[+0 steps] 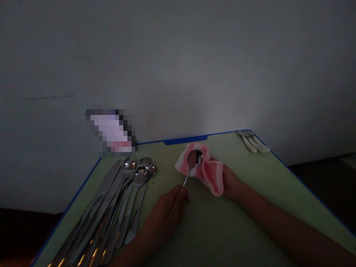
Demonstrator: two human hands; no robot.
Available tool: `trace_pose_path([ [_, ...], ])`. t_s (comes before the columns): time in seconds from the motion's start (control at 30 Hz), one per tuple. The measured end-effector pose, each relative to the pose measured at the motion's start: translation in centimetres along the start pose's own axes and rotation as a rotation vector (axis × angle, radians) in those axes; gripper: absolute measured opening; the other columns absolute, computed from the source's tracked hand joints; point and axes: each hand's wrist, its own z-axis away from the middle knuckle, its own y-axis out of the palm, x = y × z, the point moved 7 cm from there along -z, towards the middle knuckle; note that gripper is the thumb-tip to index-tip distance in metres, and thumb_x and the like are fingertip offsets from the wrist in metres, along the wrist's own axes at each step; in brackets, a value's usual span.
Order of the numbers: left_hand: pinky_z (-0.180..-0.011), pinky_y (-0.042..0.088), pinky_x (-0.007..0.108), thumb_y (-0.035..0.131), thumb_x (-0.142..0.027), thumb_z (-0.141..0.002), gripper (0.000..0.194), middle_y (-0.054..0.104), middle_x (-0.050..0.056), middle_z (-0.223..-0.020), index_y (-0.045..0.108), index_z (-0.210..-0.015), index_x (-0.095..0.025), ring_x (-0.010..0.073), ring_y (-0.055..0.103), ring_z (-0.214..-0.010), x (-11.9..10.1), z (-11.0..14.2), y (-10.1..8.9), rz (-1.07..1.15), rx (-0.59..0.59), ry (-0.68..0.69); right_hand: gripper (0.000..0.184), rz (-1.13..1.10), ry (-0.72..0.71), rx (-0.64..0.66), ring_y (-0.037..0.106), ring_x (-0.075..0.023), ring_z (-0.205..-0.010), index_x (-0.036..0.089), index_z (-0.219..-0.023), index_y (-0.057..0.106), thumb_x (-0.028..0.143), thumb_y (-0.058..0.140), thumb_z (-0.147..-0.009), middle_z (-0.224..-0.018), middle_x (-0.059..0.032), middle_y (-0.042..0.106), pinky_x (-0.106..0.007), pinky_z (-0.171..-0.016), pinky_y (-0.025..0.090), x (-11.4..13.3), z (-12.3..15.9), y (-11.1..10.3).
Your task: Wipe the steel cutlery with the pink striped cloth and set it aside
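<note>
Nearest me, at the bottom of the frame, my left forearm passes the lower ends of a cutlery pile [111,200] that spreads from lower left toward the centre left, with knives and spoons lying mostly side by side. My left hand [168,207], just below centre, is closed around the handle of a spoon [191,158], bowl end upward.

A little farther, at the centre of the frame, that bowl lies in front of a pink-and-white cloth [213,173]; I can't tell whether they are pressed together. My right hand [230,181], right of centre, grasps the cloth from its right side; most of its fingers are hidden behind it, so I can't judge how firmly.

I read the step in hand as wiping the spoon's bowl. As I see it, the next move calls for a steady left grip on the handle while the right hand folds the cloth over the bowl and rubs.

Beyond, three white-handled utensils [254,142] lie together at the far right corner of the green table [280,200]. A blurred-out screen [111,129] leans at the far left, and behind everything stands a grey wall [194,70].
</note>
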Motion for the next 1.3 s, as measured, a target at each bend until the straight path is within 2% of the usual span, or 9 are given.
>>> trace_pose_path([
  [0.13,-0.062,0.036,0.025,0.026,-0.038,-0.092,0.034,0.052,-0.002,-0.064,0.053,-0.081,-0.021,0.0161,0.052,-0.063,-0.4,0.5,0.5,-0.068,0.066,0.004,0.023,0.151,-0.08,-0.063,0.055,-0.0086,-0.061,0.02,-0.087,0.061,0.025,0.068,-0.066,-0.076,0.003,0.064,-0.021,-0.061,0.043,0.0,0.3,-0.5],
  [0.33,-0.069,0.036,0.027,0.028,-0.037,-0.092,0.032,0.06,0.0,-0.075,0.055,-0.085,-0.022,0.0183,0.055,-0.075,-0.6,0.9,1.0,-0.109,0.108,0.018,0.022,0.337,-0.108,-0.121,0.053,-0.0109,-0.06,0.017,-0.081,0.06,0.037,0.062,-0.072,-0.069,0.0014,0.062,-0.023,-0.058,0.041,-0.1,0.6,-0.5],
  [0.43,-0.068,0.036,0.026,0.028,-0.038,-0.092,0.033,0.058,-0.001,-0.073,0.056,-0.083,-0.022,0.0165,0.054,-0.072,-0.4,0.6,0.6,-0.065,0.067,0.028,0.019,0.219,-0.062,-0.172,0.052,-0.0109,-0.058,0.018,-0.077,0.059,0.034,0.063,-0.069,-0.066,0.0023,0.06,-0.023,-0.058,0.041,-0.3,0.5,-1.1],
  [0.57,-0.059,0.035,0.024,0.026,-0.039,-0.092,0.037,0.051,-0.003,-0.062,0.055,-0.08,-0.02,0.0148,0.05,-0.061,0.1,0.2,0.4,-0.034,0.036,0.009,0.012,-0.018,0.086,-0.043,0.051,-0.0112,-0.056,0.017,-0.071,0.059,0.026,0.059,-0.063,-0.063,0.0017,0.059,-0.024,-0.058,0.041,-1.1,0.5,-0.5],
  [0.77,-0.059,0.036,0.024,0.025,-0.039,-0.092,0.038,0.049,-0.004,-0.059,0.054,-0.079,-0.019,0.0144,0.05,-0.06,0.0,0.3,0.4,-0.024,0.047,0.011,0.016,0.071,0.092,-0.083,0.051,-0.0098,-0.054,0.016,-0.067,0.061,0.007,0.059,-0.053,-0.061,0.0026,0.06,-0.022,-0.055,0.04,-1.0,0.5,-0.8],
  [0.93,-0.064,0.038,0.025,0.024,-0.039,-0.093,0.037,0.056,-0.001,-0.069,0.053,-0.08,-0.019,0.0153,0.052,-0.066,-0.3,0.4,0.3,-0.046,0.036,0.036,0.021,0.152,0.024,-0.013,0.056,-0.0112,-0.068,0.017,-0.085,0.064,0.019,0.068,-0.064,-0.079,-0.0002,0.065,-0.025,-0.067,0.043,-1.2,0.2,-0.5],
  [1.03,-0.066,0.039,0.026,0.024,-0.038,-0.092,0.036,0.059,0.0,-0.073,0.054,-0.082,-0.019,0.0168,0.054,-0.069,-0.3,0.5,0.5,-0.109,0.044,0.029,0.02,0.229,-0.022,0.022,0.055,-0.0098,-0.065,0.017,-0.086,0.064,0.027,0.068,-0.068,-0.077,0.0004,0.065,-0.024,-0.065,0.042,-1.1,0.2,-0.4],
  [1.17,-0.066,0.039,0.027,0.024,-0.034,-0.092,0.032,0.062,0.003,-0.078,0.052,-0.09,-0.02,0.0177,0.057,-0.071,-0.5,0.8,0.9,-0.196,0.063,0.057,0.019,0.326,-0.074,-0.01,0.053,-0.0085,-0.062,0.018,-0.082,0.064,0.03,0.068,-0.068,-0.073,0.0018,0.063,-0.022,-0.062,0.04,-0.6,0.4,-0.4],
  [1.3,-0.06,0.039,0.026,0.022,-0.032,-0.093,0.031,0.062,0.003,-0.074,0.049,-0.1,-0.02,0.0169,0.057,-0.062,-0.7,1.0,1.4,-0.254,0.117,0.048,0.022,0.421,-0.063,-0.087,0.05,-0.0081,-0.056,0.017,-0.076,0.064,0.037,0.068,-0.067,-0.067,0.0026,0.061,-0.021,-0.055,0.038,-0.4,0.9,-0.3],
])
